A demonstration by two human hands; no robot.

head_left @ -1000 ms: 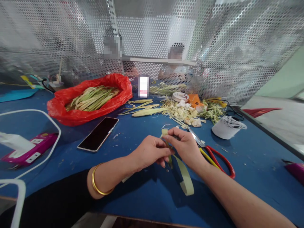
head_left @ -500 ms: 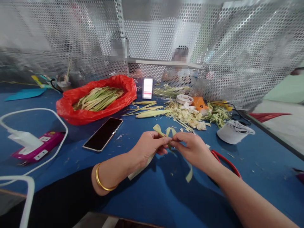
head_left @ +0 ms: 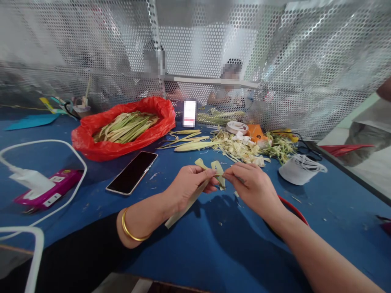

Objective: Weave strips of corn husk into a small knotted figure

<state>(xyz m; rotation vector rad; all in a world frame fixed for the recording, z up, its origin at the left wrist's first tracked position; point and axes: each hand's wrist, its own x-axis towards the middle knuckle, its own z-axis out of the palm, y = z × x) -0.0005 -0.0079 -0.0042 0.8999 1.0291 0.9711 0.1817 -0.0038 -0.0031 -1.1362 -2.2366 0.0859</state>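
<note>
A pale strip (head_left: 217, 167) is raised over the middle of the table (head_left: 189, 252), its loops standing up between the hands and a flat tail running down under the left wrist. The left hand (head_left: 193, 185) pinches it between thumb and fingers; the right hand (head_left: 253, 183) grips its other side with bunched fingertips, close by. Blue surface stretches from below the hands to the near edge (head_left: 175, 287). A red handle (head_left: 297, 208) pokes out beside the right forearm, limiting room there; the white roll (head_left: 295, 173) sits farther out, near the right edge (head_left: 351, 175). Beyond the hands lie husks (head_left: 195, 145) and scraps (head_left: 241, 148), backed by a perforated panel (head_left: 201, 44). Leftward are the phone (head_left: 132, 173), the red bag (head_left: 88, 150) and a power strip (head_left: 50, 191).
</note>
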